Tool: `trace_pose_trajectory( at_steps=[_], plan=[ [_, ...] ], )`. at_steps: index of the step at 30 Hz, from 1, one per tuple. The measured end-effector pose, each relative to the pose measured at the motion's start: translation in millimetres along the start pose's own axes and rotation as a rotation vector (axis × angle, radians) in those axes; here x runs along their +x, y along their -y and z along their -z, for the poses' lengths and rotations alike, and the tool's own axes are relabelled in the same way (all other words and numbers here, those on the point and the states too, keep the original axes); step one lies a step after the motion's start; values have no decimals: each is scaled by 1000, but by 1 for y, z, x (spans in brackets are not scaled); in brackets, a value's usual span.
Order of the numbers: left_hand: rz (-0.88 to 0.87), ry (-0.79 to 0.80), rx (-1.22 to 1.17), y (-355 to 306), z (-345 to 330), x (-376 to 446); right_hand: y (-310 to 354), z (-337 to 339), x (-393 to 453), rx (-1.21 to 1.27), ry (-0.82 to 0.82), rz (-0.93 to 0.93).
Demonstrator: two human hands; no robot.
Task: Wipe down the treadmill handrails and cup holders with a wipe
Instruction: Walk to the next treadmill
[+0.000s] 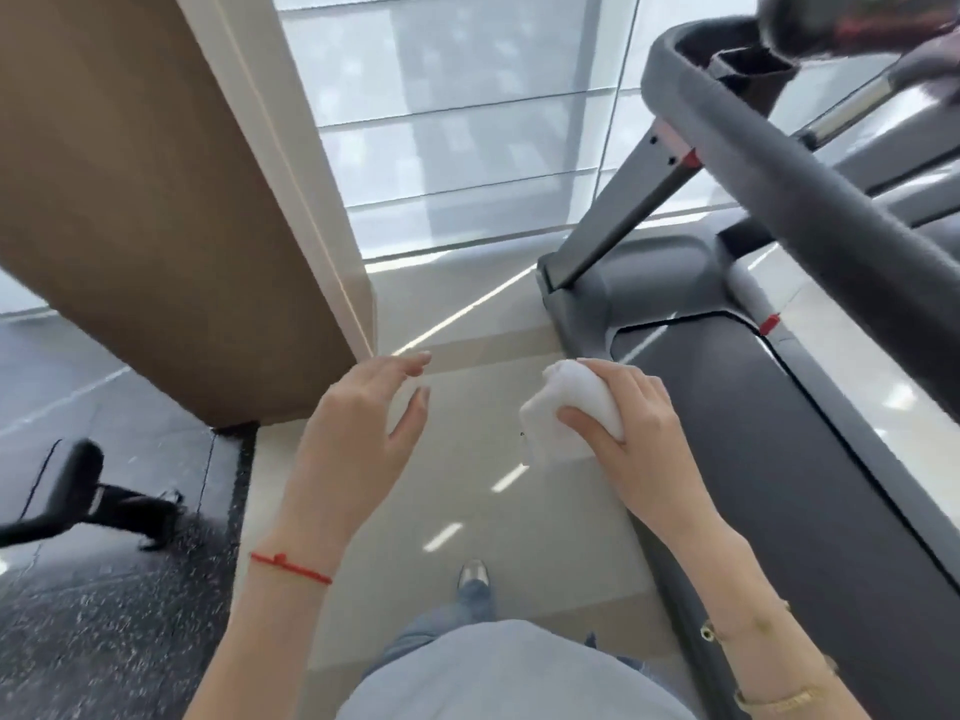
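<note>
The right hand [631, 433] is clutching the bunched wipe [569, 402] beside the treadmill, well short of the handrail [810, 194]; the left hand [363, 413] is hovering loose-fingered, empty; that loosely wadded wipe is risking a dangling corner slipping free.

We see a white wipe [571, 407], bunched and held at centre; the grey padded handrail [769, 158] slants at two o'clock — cup holder [753, 70] above.

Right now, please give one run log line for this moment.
right hand: holds wipe | left hand: open, empty | handrail: not touched
</note>
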State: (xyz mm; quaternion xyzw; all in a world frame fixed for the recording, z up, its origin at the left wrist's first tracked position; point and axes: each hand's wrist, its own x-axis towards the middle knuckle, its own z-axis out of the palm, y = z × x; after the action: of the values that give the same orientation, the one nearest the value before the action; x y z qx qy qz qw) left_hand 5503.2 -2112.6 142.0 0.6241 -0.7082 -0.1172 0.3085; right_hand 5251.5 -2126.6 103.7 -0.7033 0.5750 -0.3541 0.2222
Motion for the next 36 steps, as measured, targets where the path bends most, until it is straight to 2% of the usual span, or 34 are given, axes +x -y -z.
trace_pose_trajectory(
  at_steps=[6,13,21,27,30,34,36],
  plan=[
    [-237,146,-82,4,-25,129,-1,9,67,-37,-218,-155],
    [-422,298,-128,-17,-78,231,-30,34,109,-124,-429,-316],
    [-642,363,-238,-85,-166,333,-89,91,164,-269,-619,-346],
    [-821,354,-308,-155,-228,394,-134,159,208,-569,-746,-353],
    [-863,378,-300,-179,-250,420,-155,178,233,-655,-728,-403],
    [-884,448,-283,-200,-274,448,-178,175,253,-741,-579,-522],
    [-901,480,-275,-204,-286,462,-184,173,253,-729,-576,-561]
  ],
)
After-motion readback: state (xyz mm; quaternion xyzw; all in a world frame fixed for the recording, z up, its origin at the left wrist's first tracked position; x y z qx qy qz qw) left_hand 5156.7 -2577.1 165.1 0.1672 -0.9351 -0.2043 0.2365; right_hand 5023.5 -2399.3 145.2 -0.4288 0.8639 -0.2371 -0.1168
